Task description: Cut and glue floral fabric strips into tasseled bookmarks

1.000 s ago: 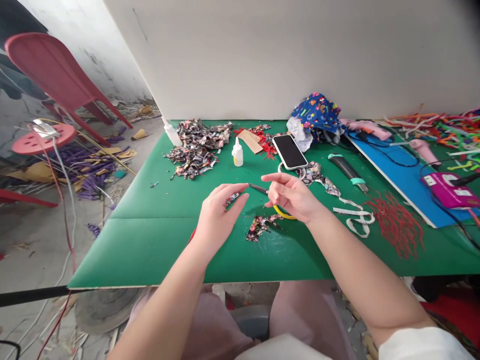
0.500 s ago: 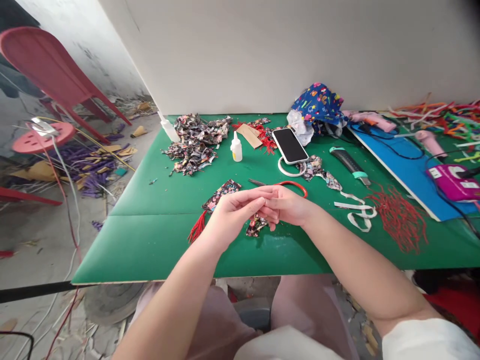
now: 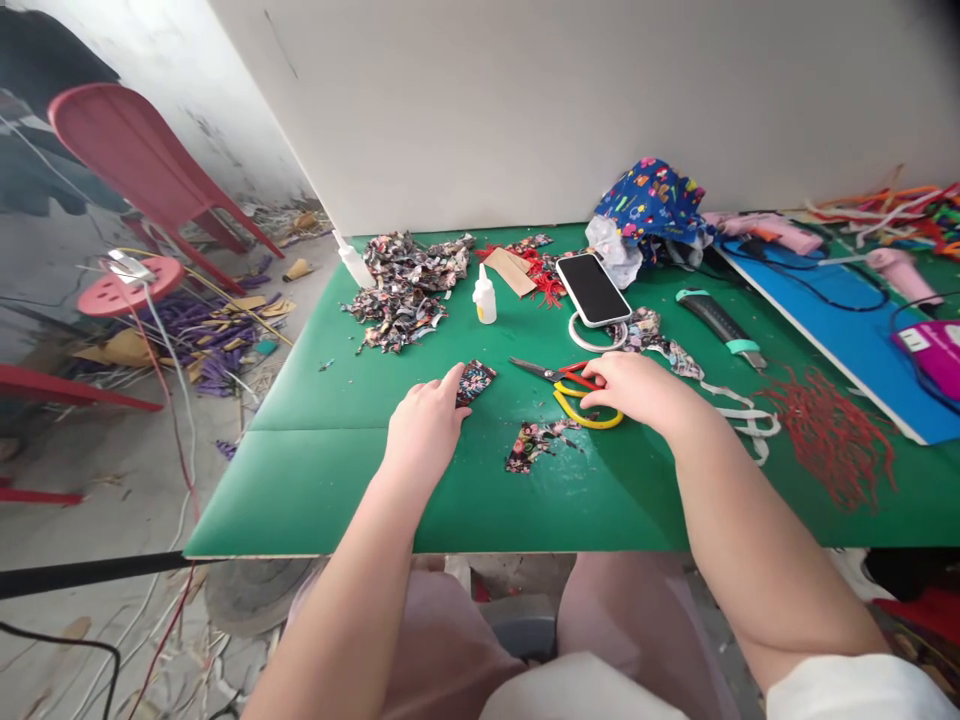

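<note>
My left hand (image 3: 426,425) is closed over the near end of a dark floral fabric piece (image 3: 477,382), its thumb and fingertips on either side. The red tassel at that end is hidden behind the hand. To the right, my right hand (image 3: 637,385) has its curled fingers at the handles of the scissors (image 3: 592,410), which have one red and one yellow loop. Their blades point left, lying over the table. Between my hands and nearer to me lie dark floral fabric scraps (image 3: 534,445).
Behind my hands are a small glue bottle (image 3: 485,297), a heap of fabric scraps (image 3: 405,285), a phone (image 3: 594,288) on a white ring, and a utility knife (image 3: 724,325). Red threads (image 3: 832,435) and a blue board (image 3: 832,335) lie to the right on the green table (image 3: 300,490).
My hands were together above the scraps and have come apart. The left has moved onto the floral fabric piece, the right onto the scissors' handles. The view has shifted slightly left.
</note>
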Demonstrator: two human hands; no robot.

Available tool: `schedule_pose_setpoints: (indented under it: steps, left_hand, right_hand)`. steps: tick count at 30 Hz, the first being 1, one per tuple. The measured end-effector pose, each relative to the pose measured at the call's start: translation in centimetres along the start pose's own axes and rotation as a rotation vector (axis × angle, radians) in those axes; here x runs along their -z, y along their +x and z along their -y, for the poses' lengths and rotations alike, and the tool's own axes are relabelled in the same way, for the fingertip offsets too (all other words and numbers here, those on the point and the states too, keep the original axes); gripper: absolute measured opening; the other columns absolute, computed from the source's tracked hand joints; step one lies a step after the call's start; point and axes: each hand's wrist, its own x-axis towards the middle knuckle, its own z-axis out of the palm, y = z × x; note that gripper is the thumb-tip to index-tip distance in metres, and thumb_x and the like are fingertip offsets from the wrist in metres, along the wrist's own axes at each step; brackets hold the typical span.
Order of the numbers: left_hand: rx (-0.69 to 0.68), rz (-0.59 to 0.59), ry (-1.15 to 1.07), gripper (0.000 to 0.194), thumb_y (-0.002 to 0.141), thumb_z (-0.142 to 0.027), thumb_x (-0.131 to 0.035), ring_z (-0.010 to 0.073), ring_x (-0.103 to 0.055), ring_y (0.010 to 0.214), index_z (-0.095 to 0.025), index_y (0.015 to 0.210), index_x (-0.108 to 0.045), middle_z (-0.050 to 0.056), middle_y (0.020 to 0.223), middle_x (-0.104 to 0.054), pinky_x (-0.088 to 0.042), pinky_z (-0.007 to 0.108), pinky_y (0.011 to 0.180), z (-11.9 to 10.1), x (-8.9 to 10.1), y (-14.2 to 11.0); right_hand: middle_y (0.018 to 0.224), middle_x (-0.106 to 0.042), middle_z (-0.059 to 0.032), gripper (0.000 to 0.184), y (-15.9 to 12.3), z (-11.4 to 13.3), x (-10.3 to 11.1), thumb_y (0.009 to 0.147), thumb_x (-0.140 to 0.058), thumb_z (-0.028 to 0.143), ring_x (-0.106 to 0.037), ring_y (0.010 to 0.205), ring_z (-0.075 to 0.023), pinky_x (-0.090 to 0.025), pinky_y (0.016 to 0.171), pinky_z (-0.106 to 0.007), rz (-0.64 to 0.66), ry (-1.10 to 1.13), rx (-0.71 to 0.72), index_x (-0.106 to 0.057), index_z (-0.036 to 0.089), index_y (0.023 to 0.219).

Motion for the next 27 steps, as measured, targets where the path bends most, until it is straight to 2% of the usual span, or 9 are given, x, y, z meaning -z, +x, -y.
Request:
schedule_pose_setpoints:
  steps: [3, 7, 11, 13, 14, 17, 20, 24, 27]
  left_hand:
    - [-0.005, -0.011, -0.028, 0.056, 0.083, -0.025, -0.056, 0.0298, -0.058, 0.098, -0.018, 0.136, -0.040, 0.014, 0.103, -0.063, -0.046, 0.041, 0.083, 0.0, -0.1, 0.1]
    - [0.026, -0.040, -0.369, 0.063, 0.072, -0.022, -0.065, 0.0296, -0.057, 0.097, -0.021, 0.132, -0.046, 0.012, 0.103, -0.061, -0.043, 0.044, 0.087, 0.7, -0.4, 0.6]
    - [0.047, -0.069, -0.573, 0.031, 0.071, -0.024, -0.064, 0.0253, -0.060, 0.085, -0.020, 0.102, -0.066, 0.008, 0.089, -0.064, -0.046, 0.040, 0.082, 1.2, -0.1, 0.9]
    - [0.059, -0.094, -0.648, 0.019, 0.075, -0.029, -0.059, 0.0223, -0.061, 0.078, -0.018, 0.089, -0.066, 0.006, 0.081, -0.064, -0.048, 0.036, 0.075, 1.2, 0.5, 0.9]
    - [0.068, -0.116, -0.711, 0.020, 0.077, -0.033, -0.057, 0.0204, -0.061, 0.075, -0.018, 0.088, -0.065, 0.005, 0.080, -0.064, -0.049, 0.034, 0.071, 1.1, 0.8, 0.9]
    - [0.123, -0.231, -1.160, 0.028, 0.077, -0.039, -0.059, 0.0144, -0.062, 0.070, -0.019, 0.096, -0.058, 0.003, 0.087, -0.065, -0.052, 0.028, 0.064, 0.7, 2.1, 0.7]
    - [0.204, -0.397, -1.604, 0.033, 0.074, -0.036, -0.064, 0.0099, -0.060, 0.061, -0.021, 0.100, -0.051, 0.000, 0.085, -0.062, -0.052, 0.024, 0.056, -0.1, 3.0, 0.2]
    - [0.192, -0.517, -1.572, 0.031, 0.081, -0.039, -0.058, 0.0105, -0.060, 0.060, -0.026, 0.105, -0.043, 0.000, 0.086, -0.058, -0.053, 0.023, 0.051, -1.4, 3.0, -0.5]
    - [0.123, -0.555, -1.519, 0.031, 0.084, -0.037, -0.054, 0.0107, -0.060, 0.063, -0.029, 0.111, -0.041, 0.001, 0.091, -0.056, -0.055, 0.023, 0.052, -2.2, 2.8, -0.9]
  right_hand:
    - [0.076, -0.062, -0.0032, 0.011, 0.0, 0.1, -0.4, 0.071, -0.063, 0.025, -0.056, 0.067, -0.0163, -0.033, 0.055, -0.025, -0.013, -0.039, 0.018, -0.061, 0.018, 0.078]
    - [0.073, -0.063, -0.0021, 0.011, -0.3, -0.4, -0.4, 0.071, -0.059, 0.026, -0.056, 0.061, -0.0150, -0.033, 0.051, -0.025, -0.037, -0.025, 0.011, -0.057, 0.019, 0.080]
    - [0.078, -0.065, -0.0016, 0.027, -0.3, -1.0, -0.1, 0.076, -0.057, 0.040, -0.058, 0.062, -0.0153, -0.037, 0.050, -0.024, -0.096, 0.058, -0.010, -0.053, 0.022, 0.095]
    - [0.084, -0.066, -0.0015, 0.036, -0.1, -0.9, 0.0, 0.076, -0.057, 0.047, -0.059, 0.066, -0.0152, -0.041, 0.052, -0.025, -0.134, 0.228, 0.026, -0.051, 0.023, 0.103]
    - [0.085, -0.066, -0.0014, 0.040, 0.0, -0.7, -0.1, 0.075, -0.058, 0.049, -0.060, 0.067, -0.0153, -0.042, 0.053, -0.025, -0.150, 0.336, 0.049, -0.051, 0.024, 0.105]
    - [0.096, -0.065, -0.0030, 0.053, -0.3, 0.3, -0.2, 0.069, -0.066, 0.050, -0.061, 0.078, -0.0179, -0.047, 0.060, -0.028, -0.176, 0.543, 0.094, -0.048, 0.025, 0.112]
    - [0.115, -0.057, -0.0069, 0.066, -1.0, 1.8, -0.3, 0.064, -0.071, 0.048, -0.058, 0.096, -0.0225, -0.050, 0.071, -0.033, -0.234, 0.526, 0.113, -0.043, 0.027, 0.119]
    - [0.110, -0.053, -0.0076, 0.073, -1.7, 3.7, -0.8, 0.059, -0.073, 0.052, -0.056, 0.096, -0.0239, -0.049, 0.071, -0.035, -0.359, 0.455, 0.197, -0.040, 0.025, 0.120]
    - [0.096, -0.053, -0.0067, 0.076, -1.8, 4.5, -1.3, 0.056, -0.072, 0.059, -0.056, 0.086, -0.0232, -0.049, 0.070, -0.037, -0.565, 0.377, 0.263, -0.042, 0.021, 0.115]
